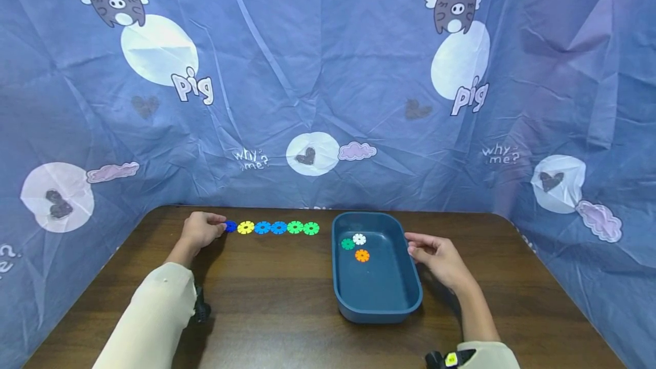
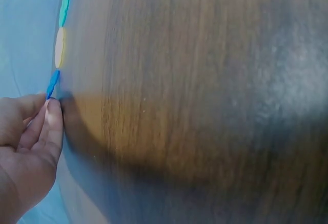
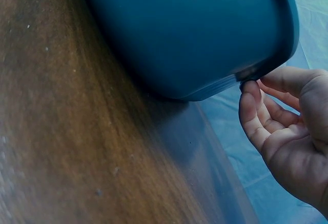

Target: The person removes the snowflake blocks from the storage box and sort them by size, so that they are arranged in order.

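Seemingly notched, deep-blue disc point(image 1: 232, 226)

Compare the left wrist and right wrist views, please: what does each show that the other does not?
Only the left wrist view shows the left grip pinching a dark-blue notched plastic disc, with a yellow notched plastic disc and bluish discs beyond. Only the right wrist view shows the right grip touching a blue rectangular plastic tub. Both share the brown wood-grain table and blue fabric.
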### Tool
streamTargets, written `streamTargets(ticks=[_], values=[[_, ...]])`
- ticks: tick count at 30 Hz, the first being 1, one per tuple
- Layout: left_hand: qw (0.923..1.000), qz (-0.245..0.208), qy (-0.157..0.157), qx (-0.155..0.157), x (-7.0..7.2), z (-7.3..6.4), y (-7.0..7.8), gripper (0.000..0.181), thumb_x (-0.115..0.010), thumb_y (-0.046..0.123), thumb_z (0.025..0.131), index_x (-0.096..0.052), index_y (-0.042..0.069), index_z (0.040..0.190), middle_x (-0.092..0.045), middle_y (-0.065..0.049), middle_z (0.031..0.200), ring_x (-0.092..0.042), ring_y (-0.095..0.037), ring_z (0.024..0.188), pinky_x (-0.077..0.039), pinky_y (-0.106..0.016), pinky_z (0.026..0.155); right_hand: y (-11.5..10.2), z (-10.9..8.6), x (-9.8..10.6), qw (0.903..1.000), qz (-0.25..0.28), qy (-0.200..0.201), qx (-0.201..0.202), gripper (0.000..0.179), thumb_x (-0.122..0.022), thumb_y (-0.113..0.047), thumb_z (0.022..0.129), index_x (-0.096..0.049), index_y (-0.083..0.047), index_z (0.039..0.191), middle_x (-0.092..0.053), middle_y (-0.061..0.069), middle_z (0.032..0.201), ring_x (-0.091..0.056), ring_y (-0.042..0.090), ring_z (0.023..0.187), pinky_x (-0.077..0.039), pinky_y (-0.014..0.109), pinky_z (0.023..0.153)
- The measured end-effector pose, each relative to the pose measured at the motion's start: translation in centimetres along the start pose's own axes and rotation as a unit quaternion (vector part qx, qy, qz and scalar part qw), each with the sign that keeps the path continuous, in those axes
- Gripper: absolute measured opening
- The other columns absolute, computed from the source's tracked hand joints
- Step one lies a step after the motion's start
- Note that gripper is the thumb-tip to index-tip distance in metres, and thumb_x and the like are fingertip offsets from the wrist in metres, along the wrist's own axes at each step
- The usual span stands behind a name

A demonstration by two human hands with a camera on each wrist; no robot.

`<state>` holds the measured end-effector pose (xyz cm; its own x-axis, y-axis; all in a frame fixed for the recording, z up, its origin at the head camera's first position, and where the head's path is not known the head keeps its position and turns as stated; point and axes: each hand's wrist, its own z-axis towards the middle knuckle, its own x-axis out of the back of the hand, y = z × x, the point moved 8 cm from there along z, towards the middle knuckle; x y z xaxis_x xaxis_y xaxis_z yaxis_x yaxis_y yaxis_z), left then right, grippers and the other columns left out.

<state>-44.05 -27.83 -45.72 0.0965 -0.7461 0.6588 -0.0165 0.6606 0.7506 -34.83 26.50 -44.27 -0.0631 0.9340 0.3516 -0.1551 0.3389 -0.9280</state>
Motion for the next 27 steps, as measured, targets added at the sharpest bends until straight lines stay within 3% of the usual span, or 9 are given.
streamTargets(ticks=[7,14,21,24,27], values=[[0.9989,-0.046,-0.005,0.008,0.1,0.3,-0.5,0.026,-0.064,0.003,0.097,-0.069,-0.014,0.116,-0.074,-0.012,0.08,-0.066,-0.012,0.065,-0.054,-0.024,0.056,-0.2,-0.1,0.0,1.0,0.002,-0.001,0.005,0.04,-0.068,-0.011,0.1,-0.062,0.006,0.136,-0.069,0.024,0.115,-0.069,0.014,0.093,-0.059,0.029,0.08],[0.9976,-0.068,-0.008,0.012,0.5,0.1,-0.1,0.028,-0.063,0.001,0.098,-0.066,-0.018,0.118,-0.075,-0.021,0.091,-0.069,-0.011,0.071,-0.058,-0.025,0.061,-0.1,0.0,0.0,1.0,0.004,-0.001,0.005,0.04,-0.068,-0.01,0.099,-0.062,0.007,0.135,-0.069,0.024,0.114,-0.069,0.013,0.092,-0.059,0.028,0.08],[0.9991,-0.024,-0.001,-0.036,0.2,0.6,2.5,0.025,-0.066,0.006,0.098,-0.07,-0.014,0.114,-0.076,-0.019,0.092,-0.067,-0.01,0.072,-0.054,-0.021,0.063,-0.1,0.0,0.0,1.0,0.001,-0.001,0.002,0.04,-0.068,-0.01,0.1,-0.062,0.006,0.135,-0.069,0.023,0.115,-0.07,0.014,0.093,-0.059,0.028,0.08],[0.9979,-0.001,-0.003,-0.064,-0.2,0.9,4.6,0.023,-0.067,0.007,0.098,-0.072,-0.01,0.112,-0.076,-0.014,0.088,-0.064,-0.009,0.07,-0.051,-0.023,0.063,-0.1,0.0,0.0,1.0,0.001,0.0,0.002,0.04,-0.068,-0.01,0.099,-0.062,0.007,0.135,-0.069,0.024,0.115,-0.07,0.015,0.093,-0.059,0.028,0.08],[0.9941,0.017,-0.019,-0.105,-1.1,0.8,7.0,0.022,-0.067,0.007,0.097,-0.073,-0.007,0.112,-0.077,-0.015,0.093,-0.069,-0.016,0.076,-0.055,-0.027,0.068,0.0,0.1,0.0,1.0,-0.001,-0.003,0.003,0.04,-0.067,-0.01,0.1,-0.061,0.007,0.136,-0.069,0.024,0.115,-0.07,0.014,0.093,-0.059,0.027,0.079]])
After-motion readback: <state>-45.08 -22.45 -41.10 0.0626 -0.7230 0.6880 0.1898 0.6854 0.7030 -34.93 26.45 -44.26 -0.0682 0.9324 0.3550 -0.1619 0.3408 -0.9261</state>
